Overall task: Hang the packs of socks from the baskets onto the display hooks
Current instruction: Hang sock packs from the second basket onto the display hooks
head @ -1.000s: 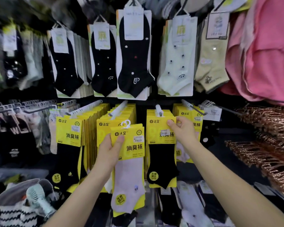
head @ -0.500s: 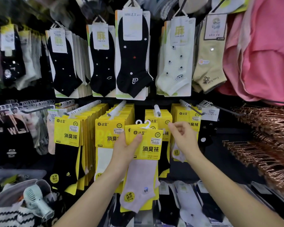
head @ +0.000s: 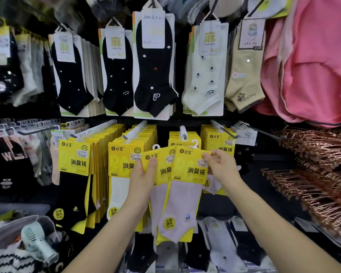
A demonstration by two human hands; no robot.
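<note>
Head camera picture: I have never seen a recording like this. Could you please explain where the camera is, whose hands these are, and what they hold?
There is no machine here. A person wears one wide-angle camera on the head, so you look forward and down at their own two bare hands. In front are rows of hanging socks in a shop. The left hand holds two yellow packs of pale socks, fanned out. The right hand pinches the top corner of the front pack. Just above them, a white display hook already carries similar yellow packs; neither held pack is on it yet. At lower left, a small handheld fan lies in a bag. At right are pink garments and copper-coloured hangers.
</note>
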